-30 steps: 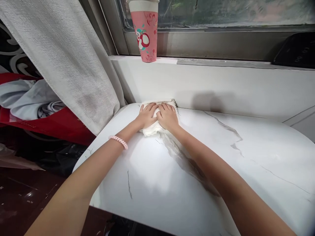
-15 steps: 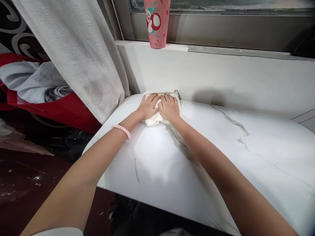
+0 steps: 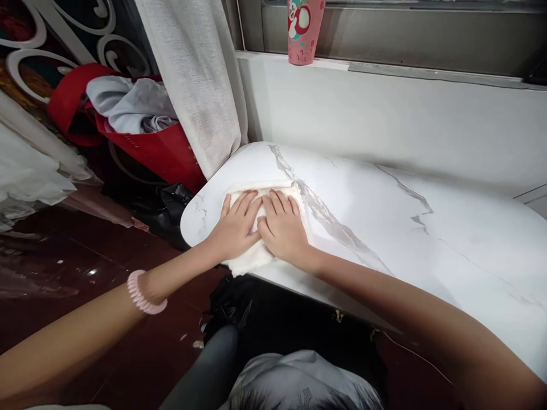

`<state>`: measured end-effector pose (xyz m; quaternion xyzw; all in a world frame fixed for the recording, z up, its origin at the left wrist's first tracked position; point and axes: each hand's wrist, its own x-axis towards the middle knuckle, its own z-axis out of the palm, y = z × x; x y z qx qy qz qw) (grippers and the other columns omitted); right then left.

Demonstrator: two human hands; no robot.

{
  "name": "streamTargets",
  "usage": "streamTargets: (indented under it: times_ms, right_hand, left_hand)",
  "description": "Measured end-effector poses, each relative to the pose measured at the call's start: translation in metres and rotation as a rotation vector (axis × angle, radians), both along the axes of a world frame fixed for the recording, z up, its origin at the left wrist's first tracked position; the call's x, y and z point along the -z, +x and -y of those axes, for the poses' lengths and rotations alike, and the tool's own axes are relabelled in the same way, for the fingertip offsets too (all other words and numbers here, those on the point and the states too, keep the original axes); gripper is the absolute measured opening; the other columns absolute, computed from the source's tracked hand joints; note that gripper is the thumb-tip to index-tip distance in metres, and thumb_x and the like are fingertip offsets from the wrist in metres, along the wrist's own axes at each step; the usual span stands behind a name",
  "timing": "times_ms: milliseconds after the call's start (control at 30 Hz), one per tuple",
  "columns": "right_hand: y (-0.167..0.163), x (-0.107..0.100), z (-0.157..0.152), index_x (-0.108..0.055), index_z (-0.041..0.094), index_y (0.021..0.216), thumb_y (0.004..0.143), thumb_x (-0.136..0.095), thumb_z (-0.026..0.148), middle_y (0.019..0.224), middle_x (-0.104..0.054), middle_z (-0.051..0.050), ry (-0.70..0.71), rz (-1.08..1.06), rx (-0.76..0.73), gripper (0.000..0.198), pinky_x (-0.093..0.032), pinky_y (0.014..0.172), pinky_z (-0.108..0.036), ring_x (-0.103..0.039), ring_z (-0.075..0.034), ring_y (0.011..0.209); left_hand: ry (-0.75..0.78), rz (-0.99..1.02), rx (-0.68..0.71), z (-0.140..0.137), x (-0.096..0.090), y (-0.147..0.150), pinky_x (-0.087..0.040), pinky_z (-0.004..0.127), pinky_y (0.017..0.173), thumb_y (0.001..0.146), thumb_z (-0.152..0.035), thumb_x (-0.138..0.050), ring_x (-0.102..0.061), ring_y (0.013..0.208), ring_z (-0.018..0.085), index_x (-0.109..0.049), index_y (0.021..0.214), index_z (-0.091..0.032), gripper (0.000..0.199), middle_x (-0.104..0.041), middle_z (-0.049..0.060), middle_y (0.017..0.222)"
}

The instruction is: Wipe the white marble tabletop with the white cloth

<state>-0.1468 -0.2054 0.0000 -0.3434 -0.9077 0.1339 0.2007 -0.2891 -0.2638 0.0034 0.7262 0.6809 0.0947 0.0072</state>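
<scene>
A cream cloth (image 3: 252, 263) lies flat on the white marble-patterned tabletop (image 3: 363, 199), close to its rounded left end, with its near edge at the table's front edge. My left hand (image 3: 237, 225) presses on the cloth's left part, palm down with fingers spread; a pink coil band (image 3: 143, 293) circles that wrist. Beside it my right hand (image 3: 284, 228) rests flat on the cloth's right part, its fingers stretched out and its thumb close to the left hand. Much of the cloth is hidden beneath both hands.
A pink patterned cup (image 3: 304, 34) stands on the window ledge (image 3: 384, 71) behind the table. At the left hang a pale curtain (image 3: 200, 74) and, past it, a red bag (image 3: 149, 154) holding grey fabric (image 3: 128, 102). Dark shiny flooring (image 3: 106, 330) shows below.
Both hands have drawn the cloth from the tabletop's back edge by the wall toward me, to the front edge. The view has also shifted, showing more of the floor and my lap.
</scene>
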Motion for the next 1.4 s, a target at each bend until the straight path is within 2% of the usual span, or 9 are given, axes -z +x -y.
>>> streamTargets:
  times_ms: [167,300,433,567,700,833,1067,1233,1400]
  right_hand:
    - [0.000,-0.005,0.043,-0.037,0.001,0.146,0.097,-0.031,0.030,0.156,-0.030,-0.019,-0.103,-0.015,-0.029,0.057,-0.011,0.122,-0.052,-0.020,-0.029,0.148]
    - [-0.020,-0.009,0.053,-0.034,-0.001,0.147,0.096,-0.035,0.033,0.157,-0.026,-0.022,-0.198,-0.036,0.001,0.061,-0.008,0.121,-0.054,-0.016,-0.032,0.149]
    - [-0.054,-0.012,0.044,-0.030,0.001,0.149,0.095,-0.039,0.035,0.158,-0.023,-0.022,-0.261,-0.060,0.002,0.064,-0.007,0.121,-0.055,-0.013,-0.031,0.149]
    - [-0.092,-0.014,0.018,-0.027,0.000,0.150,0.096,-0.038,0.039,0.159,-0.020,-0.022,-0.306,-0.054,0.020,0.067,-0.004,0.121,-0.053,-0.010,-0.030,0.150]
    - [-0.118,-0.012,-0.022,-0.027,-0.002,0.150,0.096,-0.036,0.043,0.159,-0.022,-0.021,-0.306,-0.062,0.131,0.070,-0.004,0.121,-0.052,-0.011,-0.030,0.150]
    - [-0.123,-0.005,-0.076,-0.035,-0.001,0.147,0.097,-0.036,0.038,0.155,-0.031,-0.021,-0.197,-0.114,0.236,0.063,-0.007,0.121,-0.051,-0.020,-0.031,0.147]
    - [-0.116,0.003,-0.163,-0.043,0.002,0.142,0.097,-0.035,0.031,0.151,-0.040,-0.018,-0.089,-0.150,0.364,0.054,-0.012,0.120,-0.047,-0.028,-0.028,0.144]
    - [-0.114,0.005,-0.199,-0.050,0.004,0.136,0.096,-0.035,0.030,0.147,-0.046,-0.018,-0.060,-0.170,0.376,0.049,-0.015,0.118,-0.047,-0.033,-0.029,0.140]
    - [-0.113,0.009,-0.206,-0.050,0.005,0.134,0.096,-0.036,0.030,0.146,-0.047,-0.018,-0.029,-0.162,0.352,0.048,-0.015,0.118,-0.048,-0.034,-0.029,0.140]
  left_hand:
    - [-0.051,-0.008,0.026,0.040,-0.004,-0.008,-0.012,0.058,0.118,0.093,-0.041,-0.031,-0.026,0.145,0.032,-0.030,0.149,-0.015,0.062,-0.033,0.016,0.155]
    - [-0.118,-0.010,0.109,0.036,-0.005,-0.041,-0.010,0.054,0.120,0.091,-0.046,-0.033,-0.024,0.146,0.030,-0.027,0.150,-0.015,0.067,-0.032,0.014,0.157]
    - [-0.153,0.008,0.127,0.017,-0.004,-0.088,-0.010,0.052,0.120,0.089,-0.046,-0.034,-0.025,0.146,0.029,-0.029,0.150,-0.018,0.067,-0.032,0.012,0.157]
    - [-0.174,-0.008,0.099,-0.015,-0.006,-0.123,-0.008,0.052,0.120,0.089,-0.043,-0.031,-0.022,0.147,0.028,-0.029,0.150,-0.015,0.067,-0.030,0.012,0.157]
    - [-0.231,-0.058,0.085,-0.064,-0.011,-0.130,-0.004,0.049,0.121,0.091,-0.039,-0.027,-0.015,0.149,0.025,-0.025,0.151,-0.011,0.066,-0.026,0.013,0.159]
    - [-0.195,-0.069,0.088,-0.127,-0.009,-0.123,-0.003,0.049,0.121,0.094,-0.040,-0.027,-0.014,0.149,0.023,-0.022,0.152,-0.014,0.063,-0.024,0.011,0.160]
    - [-0.082,-0.048,0.142,-0.229,0.000,-0.114,-0.008,0.049,0.121,0.096,-0.034,-0.030,-0.024,0.146,0.024,-0.031,0.148,-0.017,0.055,-0.032,0.010,0.157]
    - [-0.056,-0.019,0.159,-0.261,0.003,-0.110,-0.010,0.048,0.121,0.097,-0.037,-0.028,-0.025,0.145,0.024,-0.033,0.147,-0.016,0.055,-0.036,0.012,0.154]
    - [-0.026,0.004,0.136,-0.262,0.004,-0.106,-0.011,0.049,0.120,0.098,-0.039,-0.028,-0.027,0.144,0.023,-0.036,0.146,-0.019,0.053,-0.037,0.011,0.153]
